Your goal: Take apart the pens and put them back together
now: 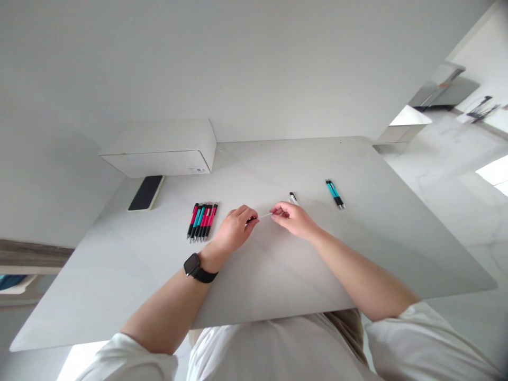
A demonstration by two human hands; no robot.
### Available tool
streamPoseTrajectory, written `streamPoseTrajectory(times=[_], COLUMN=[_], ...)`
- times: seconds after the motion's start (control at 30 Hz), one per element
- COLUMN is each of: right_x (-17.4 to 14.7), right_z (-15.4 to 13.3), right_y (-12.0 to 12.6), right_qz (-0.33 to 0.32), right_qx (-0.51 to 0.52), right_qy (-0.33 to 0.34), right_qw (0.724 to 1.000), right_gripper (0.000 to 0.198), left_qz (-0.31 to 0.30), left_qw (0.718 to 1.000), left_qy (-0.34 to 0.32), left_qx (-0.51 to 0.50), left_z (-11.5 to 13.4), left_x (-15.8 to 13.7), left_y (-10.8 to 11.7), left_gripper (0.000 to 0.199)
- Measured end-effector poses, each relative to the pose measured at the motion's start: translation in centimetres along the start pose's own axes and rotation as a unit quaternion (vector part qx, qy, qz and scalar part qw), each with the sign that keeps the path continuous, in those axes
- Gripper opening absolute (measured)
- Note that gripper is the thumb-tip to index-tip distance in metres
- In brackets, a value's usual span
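Observation:
Over the middle of the table, my left hand (234,228) is closed around a small black pen part (251,220), mostly hidden by the fingers. A thin whitish pen refill (265,215) spans the gap between my hands. Its right end is pinched between the fingertips of my right hand (293,218). Just behind that hand lies a white pen barrel (293,198) with a black end, partly covered. Left of my left hand, several red and teal pens (201,222) with black grips lie side by side in a row. Two teal pens (335,194) rest farther right.
A long white box (159,161) stands at the back left against the wall, with a dark-screened phone (146,193) before it. The pale table (270,286) has its near edge at my body. A black watch (192,263) is on my left wrist.

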State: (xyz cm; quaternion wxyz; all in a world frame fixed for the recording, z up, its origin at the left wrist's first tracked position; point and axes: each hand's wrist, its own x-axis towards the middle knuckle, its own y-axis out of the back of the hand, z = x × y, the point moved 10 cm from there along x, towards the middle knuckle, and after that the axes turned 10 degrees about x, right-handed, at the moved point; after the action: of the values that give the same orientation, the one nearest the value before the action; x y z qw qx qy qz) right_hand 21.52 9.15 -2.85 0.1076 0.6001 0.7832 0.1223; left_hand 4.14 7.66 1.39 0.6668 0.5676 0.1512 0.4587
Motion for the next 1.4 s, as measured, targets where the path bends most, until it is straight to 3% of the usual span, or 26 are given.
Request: streamPoseTrajectory(times=[0.4, 0.57, 0.7, 0.9, 1.1, 1.4], right_x=[0.1, 0.0, -0.1, 0.2, 0.3, 0.3], right_z=[1.1, 1.4, 1.7, 2.5, 2.8, 2.7], right_y=[-1.4, -2.3, -2.6, -0.9, 0.1, 0.1], right_qz=[-0.006, -0.024, -0.023, 0.046, 0.068, 0.071], right_qx=[0.106, 0.258, 0.289, 0.351, 0.405, 0.401], right_qy=[-0.011, -0.042, -0.062, -0.066, -0.068, -0.070], right_qw=[0.994, 0.965, 0.955, 0.933, 0.909, 0.911], right_gripper=[0.025, 0.032, 0.036, 0.038, 0.038, 0.041], left_qz=[0.019, 0.026, 0.032, 0.033, 0.038, 0.044], left_qw=[0.999, 0.998, 0.998, 0.998, 0.997, 0.997], left_qy=[-0.002, 0.008, 0.012, 0.029, 0.052, 0.052], left_qx=[-0.031, -0.052, -0.058, -0.047, -0.041, -0.048], left_z=[-0.3, -0.2, 0.2, -0.1, -0.7, -0.8], left_x=[0.0, -0.1, 0.0, 0.1, 0.2, 0.2], left_y=[0.1, 0.3, 0.7, 1.1, 1.5, 1.6], left_gripper=[0.013, 0.015, 0.016, 0.015, 0.014, 0.012])
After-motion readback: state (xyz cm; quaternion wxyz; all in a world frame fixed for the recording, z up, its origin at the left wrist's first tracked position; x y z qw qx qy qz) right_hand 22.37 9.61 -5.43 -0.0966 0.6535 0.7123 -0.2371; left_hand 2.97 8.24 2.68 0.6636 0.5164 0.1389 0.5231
